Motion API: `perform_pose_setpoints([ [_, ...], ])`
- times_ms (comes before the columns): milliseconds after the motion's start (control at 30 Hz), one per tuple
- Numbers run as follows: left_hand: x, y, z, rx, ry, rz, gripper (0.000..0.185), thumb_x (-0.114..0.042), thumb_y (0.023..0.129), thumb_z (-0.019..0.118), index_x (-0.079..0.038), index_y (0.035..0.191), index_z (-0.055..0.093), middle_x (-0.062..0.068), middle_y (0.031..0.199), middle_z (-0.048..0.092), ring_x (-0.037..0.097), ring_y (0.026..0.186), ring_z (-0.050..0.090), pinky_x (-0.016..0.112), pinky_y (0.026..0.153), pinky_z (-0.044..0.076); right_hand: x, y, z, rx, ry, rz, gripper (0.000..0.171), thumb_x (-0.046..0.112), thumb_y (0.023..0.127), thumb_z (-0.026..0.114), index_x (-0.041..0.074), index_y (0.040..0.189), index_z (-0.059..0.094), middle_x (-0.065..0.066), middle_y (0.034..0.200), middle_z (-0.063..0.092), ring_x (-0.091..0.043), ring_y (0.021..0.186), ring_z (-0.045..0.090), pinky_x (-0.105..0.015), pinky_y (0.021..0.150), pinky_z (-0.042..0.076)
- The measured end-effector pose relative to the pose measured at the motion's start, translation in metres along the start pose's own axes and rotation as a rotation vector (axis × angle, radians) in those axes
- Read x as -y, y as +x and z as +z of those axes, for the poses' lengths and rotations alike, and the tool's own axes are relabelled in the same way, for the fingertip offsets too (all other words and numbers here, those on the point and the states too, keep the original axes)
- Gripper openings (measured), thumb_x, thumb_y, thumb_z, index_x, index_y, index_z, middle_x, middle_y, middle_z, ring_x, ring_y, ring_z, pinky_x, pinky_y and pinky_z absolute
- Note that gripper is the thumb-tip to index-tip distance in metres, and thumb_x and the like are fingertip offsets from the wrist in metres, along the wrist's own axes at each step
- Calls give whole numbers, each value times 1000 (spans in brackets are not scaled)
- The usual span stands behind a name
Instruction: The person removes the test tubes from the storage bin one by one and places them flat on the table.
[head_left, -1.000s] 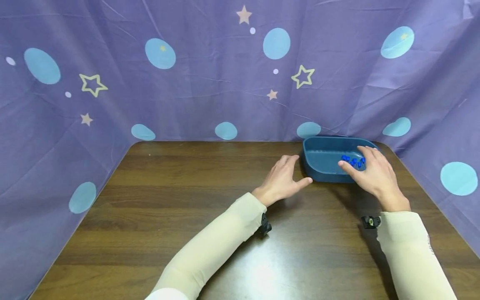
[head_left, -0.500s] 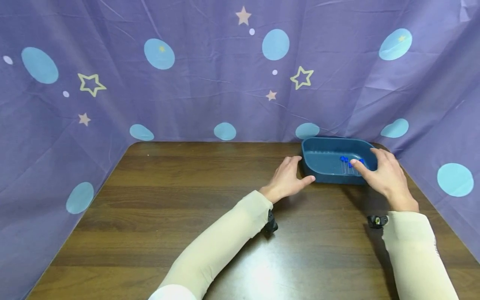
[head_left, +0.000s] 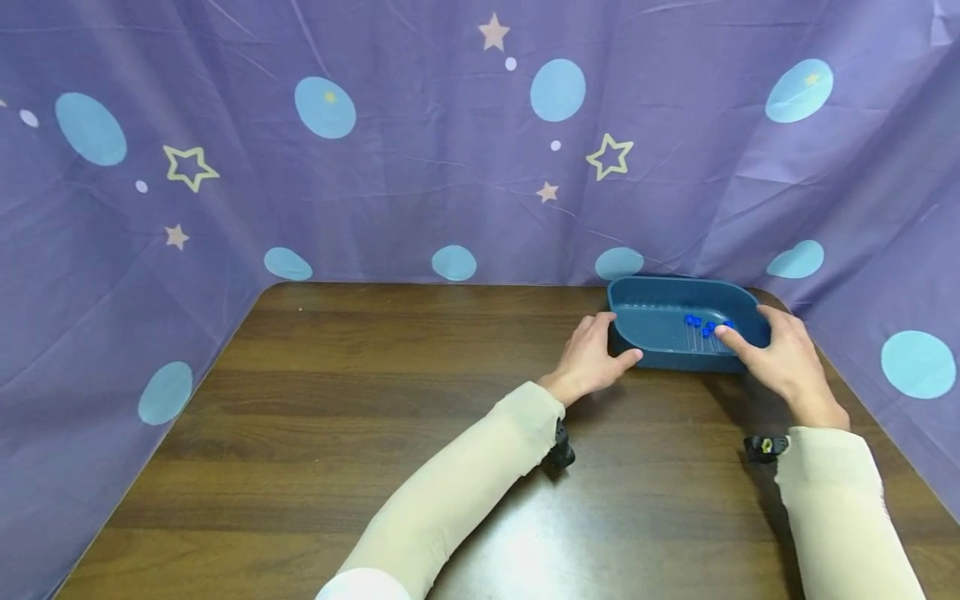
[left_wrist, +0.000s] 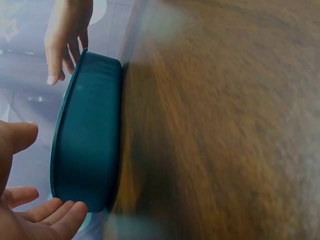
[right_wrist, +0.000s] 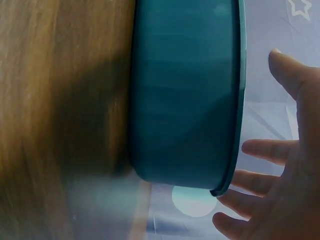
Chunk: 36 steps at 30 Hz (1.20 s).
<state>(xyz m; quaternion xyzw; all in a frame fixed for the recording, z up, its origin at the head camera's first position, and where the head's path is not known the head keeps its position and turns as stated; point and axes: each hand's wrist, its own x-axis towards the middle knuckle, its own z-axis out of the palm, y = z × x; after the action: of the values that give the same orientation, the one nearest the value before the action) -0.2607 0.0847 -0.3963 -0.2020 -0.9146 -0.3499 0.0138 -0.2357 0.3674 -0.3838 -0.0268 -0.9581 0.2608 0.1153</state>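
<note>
A dark teal oval tray (head_left: 660, 285) stands at the back right of the brown wooden table (head_left: 390, 392); several small blue-headed pins (head_left: 705, 325) lie inside it. My left hand (head_left: 592, 358) is cupped at the tray's left end, thumb along the front wall. In the left wrist view the fingers (left_wrist: 55, 215) and thumb are spread beside the tray wall (left_wrist: 92, 150). At the tray's right end my right hand (head_left: 776, 354) is open, its thumb over the rim near the pins. The right wrist view shows spread fingers (right_wrist: 265, 150) just off the tray wall (right_wrist: 185, 100).
A purple cloth (head_left: 420, 167) with blue discs and stars hangs round the table's back and both sides, close behind the tray. Black wrist cameras (head_left: 558, 454) sit under both cream sleeves. Bare wood stretches across the left and front of the table.
My right hand has come off the pins and slid to the tray's right end. My left hand has moved right, up to the tray's left end.
</note>
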Motion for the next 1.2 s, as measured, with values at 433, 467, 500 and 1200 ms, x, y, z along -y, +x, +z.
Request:
perform_pose_setpoints([
  [433,-6,4,10,-47,-45,-33,66,-45,88,63,-14,143,43,6,131,51,18,119,49,29,99,40,-19,3,2,17,97,69,92,53,91,53,-7,149,13,-41,142,23,-57,128,24,-68,99,21],
  [467,-6,5,10,-46,-54,-38,66,-44,89,63,-13,143,42,6,132,50,18,121,49,29,100,40,-19,3,2,28,108,83,93,54,92,52,-6,149,10,-41,143,21,-57,129,23,-68,99,21],
  [500,-6,5,10,-46,-65,-43,66,-44,89,63,-13,144,42,6,133,50,18,122,48,29,100,39,-20,4,2,35,119,92,94,54,92,52,-6,150,8,-41,143,21,-57,129,24,-69,99,21],
  [1200,-6,16,17,-72,-197,-164,64,-35,90,65,-9,144,41,9,138,49,20,129,43,26,105,34,-25,3,6,31,244,166,85,51,97,39,-15,145,13,-42,142,23,-57,128,24,-65,103,20],
])
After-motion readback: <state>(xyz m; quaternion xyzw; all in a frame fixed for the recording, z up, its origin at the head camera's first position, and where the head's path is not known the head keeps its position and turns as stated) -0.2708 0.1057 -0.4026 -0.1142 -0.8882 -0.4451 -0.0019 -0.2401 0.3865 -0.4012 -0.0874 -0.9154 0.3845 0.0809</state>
